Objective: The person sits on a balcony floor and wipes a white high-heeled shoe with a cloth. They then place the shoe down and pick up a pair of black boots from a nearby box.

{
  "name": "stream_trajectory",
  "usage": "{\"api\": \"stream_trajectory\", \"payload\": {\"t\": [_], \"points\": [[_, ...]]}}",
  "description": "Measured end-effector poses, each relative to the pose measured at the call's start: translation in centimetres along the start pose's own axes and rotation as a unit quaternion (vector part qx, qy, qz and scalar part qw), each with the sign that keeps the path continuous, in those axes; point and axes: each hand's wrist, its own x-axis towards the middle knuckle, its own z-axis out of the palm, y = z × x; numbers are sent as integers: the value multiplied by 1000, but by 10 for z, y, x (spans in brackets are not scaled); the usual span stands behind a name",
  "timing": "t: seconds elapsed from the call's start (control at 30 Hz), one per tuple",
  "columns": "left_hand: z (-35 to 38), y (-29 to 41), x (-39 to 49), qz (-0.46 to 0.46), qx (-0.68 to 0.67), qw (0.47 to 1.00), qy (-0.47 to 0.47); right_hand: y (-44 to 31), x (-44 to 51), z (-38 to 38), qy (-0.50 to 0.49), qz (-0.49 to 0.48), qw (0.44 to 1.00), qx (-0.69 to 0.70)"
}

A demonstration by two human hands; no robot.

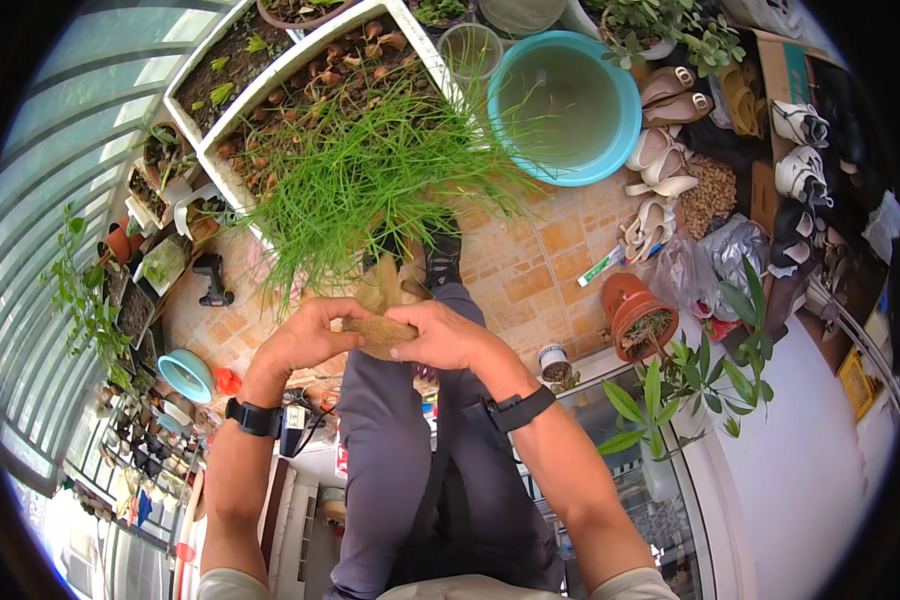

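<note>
My left hand (311, 337) and my right hand (442, 337) both grip a piece of brown fibrous material (381, 337), one at each end, above my lap. It looks like a mesh cloth or netting; which cannot be told. A paler brown part of it (381, 285) hangs towards the floor between my feet. Beyond my hands, long green shoots (375, 172) lean out over the near edge of a white planter box (221, 169). Brown bulbs (330, 77) sit in the soil at its far side.
A light blue basin of cloudy water (566, 105) stands right of the planter. Shoes (664, 161), a terracotta pot (637, 319) and a leafy plant (720, 375) are at the right. A cordless drill (212, 281) and a small blue basin (186, 375) lie at the left.
</note>
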Motion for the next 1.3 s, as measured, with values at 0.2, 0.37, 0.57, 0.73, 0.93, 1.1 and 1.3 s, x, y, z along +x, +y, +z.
{"api": "stream_trajectory", "payload": {"t": [0.2,0.37,0.57,0.73,0.93,1.1,1.3], "points": [[-18,-12,2,19,15,999,24,-6,27,-4,-3,7,1000,-27],[-24,-32,-9,34,14,997,62,-10,44,7,-29,30,999,-32],[-23,-48,-18,-49,-40,996,65,-3,48,21,-14,34,999,-2],[-21,-45,-14,13,-30,998,53,-1,39,14,-28,45,999,-12],[-20,-51,-1,33,-2,999,43,1,41,8,-27,73,997,23],[-23,-57,8,14,-27,999,21,3,48,3,-18,61,998,20],[-23,-74,17,12,-41,999,19,16,57,6,-16,65,998,-9]]}}
